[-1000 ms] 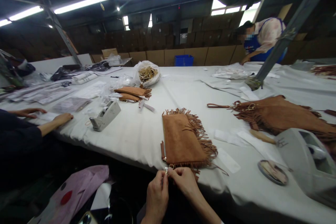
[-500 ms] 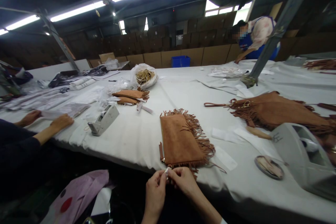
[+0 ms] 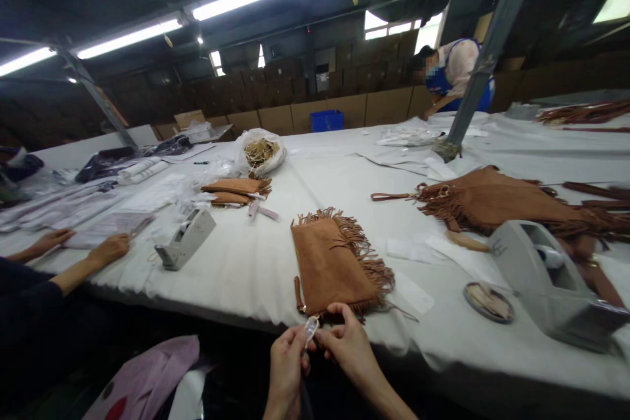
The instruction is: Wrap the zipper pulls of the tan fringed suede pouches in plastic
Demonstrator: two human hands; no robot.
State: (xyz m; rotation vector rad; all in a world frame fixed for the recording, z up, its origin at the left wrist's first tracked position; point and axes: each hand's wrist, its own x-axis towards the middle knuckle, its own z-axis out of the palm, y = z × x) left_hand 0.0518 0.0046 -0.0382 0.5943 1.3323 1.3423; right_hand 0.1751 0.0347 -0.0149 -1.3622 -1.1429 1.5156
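Observation:
A tan suede pouch (image 3: 331, 264) with fringe lies flat near the front edge of the white table (image 3: 246, 262). Just below its near corner my left hand (image 3: 287, 367) and my right hand (image 3: 347, 344) pinch together on a small clear wrapped piece (image 3: 311, 327) hanging at the pouch's zipper end. Both hands have their fingers closed. What the clear wrap covers is too small to make out.
A grey tape dispenser (image 3: 186, 239) stands to the left, another (image 3: 546, 279) at the right beside a small round dish (image 3: 488, 302). More fringed suede bags (image 3: 492, 200) and pouches (image 3: 236, 189) lie farther back. A co-worker's hands (image 3: 109, 248) rest at the left edge; another person (image 3: 455, 75) leans at the far side.
The view has tilted up and shifted, so the pouch sits higher. My hands stay pinched at the pouch's near corner, and the clear wrapped piece now shows between my fingers.

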